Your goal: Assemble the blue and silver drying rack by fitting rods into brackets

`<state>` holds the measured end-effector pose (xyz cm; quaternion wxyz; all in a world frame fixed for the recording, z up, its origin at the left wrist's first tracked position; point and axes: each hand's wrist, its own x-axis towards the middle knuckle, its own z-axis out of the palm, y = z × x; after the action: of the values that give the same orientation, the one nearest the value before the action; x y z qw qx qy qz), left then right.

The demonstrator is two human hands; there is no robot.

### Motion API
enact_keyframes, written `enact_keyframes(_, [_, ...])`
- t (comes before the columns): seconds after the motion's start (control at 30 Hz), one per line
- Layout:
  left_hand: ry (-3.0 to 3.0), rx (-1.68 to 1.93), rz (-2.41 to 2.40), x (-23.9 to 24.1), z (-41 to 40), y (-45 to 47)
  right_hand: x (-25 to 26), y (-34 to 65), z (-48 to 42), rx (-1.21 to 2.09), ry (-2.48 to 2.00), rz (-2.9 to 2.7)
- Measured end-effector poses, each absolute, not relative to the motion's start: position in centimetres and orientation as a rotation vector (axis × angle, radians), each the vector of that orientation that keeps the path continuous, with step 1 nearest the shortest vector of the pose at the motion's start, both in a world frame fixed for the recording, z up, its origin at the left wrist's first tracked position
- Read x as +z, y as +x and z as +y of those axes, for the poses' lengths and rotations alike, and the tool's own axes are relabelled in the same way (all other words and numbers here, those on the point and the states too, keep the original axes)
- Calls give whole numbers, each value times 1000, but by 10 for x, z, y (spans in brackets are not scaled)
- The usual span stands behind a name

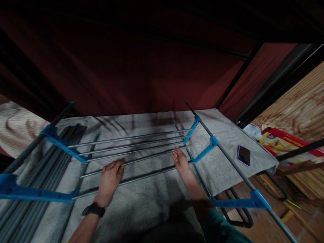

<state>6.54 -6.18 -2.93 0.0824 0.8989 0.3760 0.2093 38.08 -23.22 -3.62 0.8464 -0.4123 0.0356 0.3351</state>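
A grey metal tube [146,158] lies crosswise in both hands, between the two sides of a rack frame. My left hand [109,177], with a dark watch on the wrist, is closed around it near its left end. My right hand [179,159] pinches the same tube close to its right end. Beyond it, several parallel tubes [136,137] span from a left blue bracket [65,143] to a right blue bracket [194,128]. A nearer crossbar [152,173] passes below my hands. Both ends of the held tube appear apart from the brackets.
Several loose grey tubes [45,172] lie bundled at the left on a grey cloth [141,206]. A phone [244,155] rests on the cloth at the right. Further right are a red and yellow package [286,140] and wooden pieces [307,180]. A dark red panel [146,77] stands behind.
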Motion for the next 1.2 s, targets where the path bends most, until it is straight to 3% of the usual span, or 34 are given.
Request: enact_keyframes(1.2, [2676, 712, 1097, -29, -64, 63, -30, 378, -231, 677, -893, 89])
